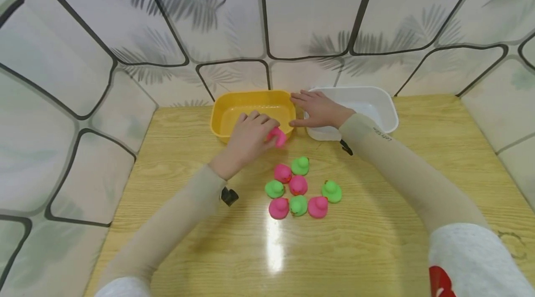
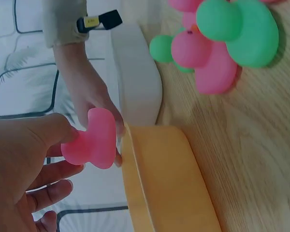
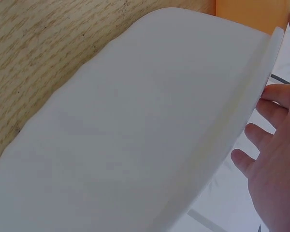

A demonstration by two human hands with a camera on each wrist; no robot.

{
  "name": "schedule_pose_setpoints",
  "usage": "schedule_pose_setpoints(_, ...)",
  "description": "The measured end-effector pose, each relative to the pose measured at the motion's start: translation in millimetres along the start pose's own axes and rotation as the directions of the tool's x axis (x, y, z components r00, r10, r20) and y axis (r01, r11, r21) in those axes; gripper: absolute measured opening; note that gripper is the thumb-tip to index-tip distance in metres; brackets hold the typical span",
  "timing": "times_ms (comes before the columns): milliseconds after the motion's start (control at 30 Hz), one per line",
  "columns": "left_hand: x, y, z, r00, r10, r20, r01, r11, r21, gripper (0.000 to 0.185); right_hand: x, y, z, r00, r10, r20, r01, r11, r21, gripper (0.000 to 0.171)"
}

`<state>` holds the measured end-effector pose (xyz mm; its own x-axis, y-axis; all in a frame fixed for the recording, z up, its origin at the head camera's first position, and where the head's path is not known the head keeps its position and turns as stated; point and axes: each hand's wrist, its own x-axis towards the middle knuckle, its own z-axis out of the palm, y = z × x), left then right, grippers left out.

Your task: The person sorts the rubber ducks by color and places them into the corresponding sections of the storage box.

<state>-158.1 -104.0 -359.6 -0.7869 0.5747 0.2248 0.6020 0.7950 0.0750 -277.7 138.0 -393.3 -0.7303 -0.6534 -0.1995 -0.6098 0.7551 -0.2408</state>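
My left hand (image 1: 249,136) pinches a pink toy duck (image 1: 277,138) between thumb and fingers, over the front right part of the yellow basin (image 1: 227,100). In the left wrist view this duck (image 2: 102,140) shows close to the basin's rim. My right hand (image 1: 321,110) spans the gap between the basins with fairly straight fingers, its fingertips right at the yellow basin's right rim. Its palm lies over the left end of the white basin (image 1: 378,108). Nothing shows in the right hand (image 3: 275,145) in the right wrist view.
Several pink and green toy ducks (image 1: 298,185) stand grouped on the wooden table (image 1: 200,250) in front of the basins. A green duck (image 1: 331,191) sits a little apart on the right. A patterned wall (image 1: 309,13) rises behind the basins.
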Motion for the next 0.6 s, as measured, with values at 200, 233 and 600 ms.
schedule_pose_setpoints(200, 3.4, -17.1, 0.1, 0.999, -0.050, 0.011, 0.050, 0.999, 0.002, 0.030, -1, 0, -1, 1.000, 0.007, 0.008, -0.007, 1.000, 0.002, 0.090)
schedule_pose_setpoints(233, 3.9, -20.3, 0.4, 0.998, -0.058, 0.011, 0.058, 0.998, 0.004, 0.030, -1, 0, 0, 1.000, 0.010, 0.010, -0.010, 1.000, -0.003, 0.090)
schedule_pose_setpoints(600, 13.1, -61.6, -1.0, 0.989, -0.141, 0.032, 0.142, 0.990, -0.024, 0.030, 0, 0, 0, 1.000, 0.012, 0.017, -0.012, 1.000, -0.009, 0.091)
